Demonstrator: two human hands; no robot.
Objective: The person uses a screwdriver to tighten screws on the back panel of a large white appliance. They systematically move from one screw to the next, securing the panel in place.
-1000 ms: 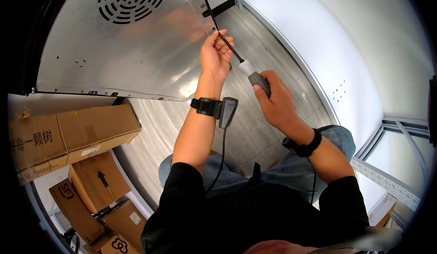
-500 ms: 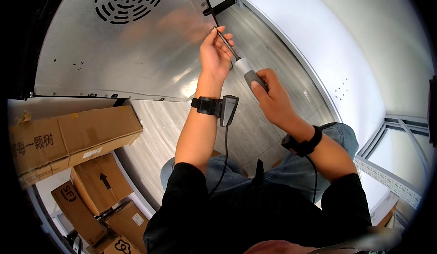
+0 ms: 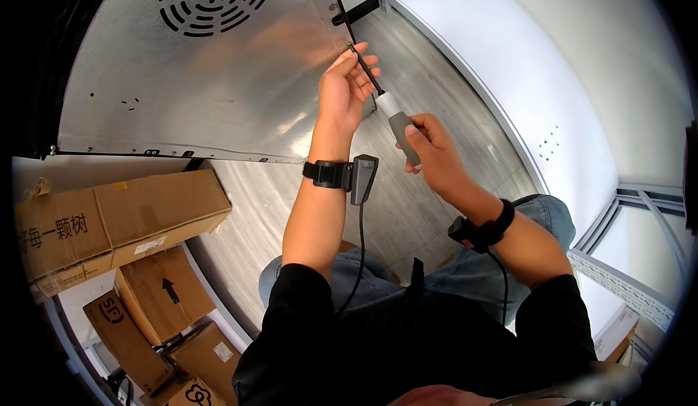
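A screwdriver (image 3: 400, 126) with a grey and white handle and a long dark shaft points up and to the left. My right hand (image 3: 436, 157) is closed round its handle, the thumb lying along the top. At the right edge of a large silvery metal panel (image 3: 218, 93), my left hand (image 3: 344, 89) pinches round the shaft close to the tip with thumb and forefinger. The other fingers of that hand are loosely curled beside the shaft. Whether a screw sits at the tip is hidden by the fingertips.
Several cardboard boxes (image 3: 163, 293) stand on a rack at the lower left. A white shelf surface (image 3: 494, 64) with a metal rim curves along the right. Cables (image 3: 361, 253) hang from the bands on both my wrists. Beneath lies a grey wood-look floor (image 3: 414, 57).
My right hand has turned and shifted its grip on the screwdriver handle, showing more of the handle. My left hand stays at the tip. The whole view has shifted slightly.
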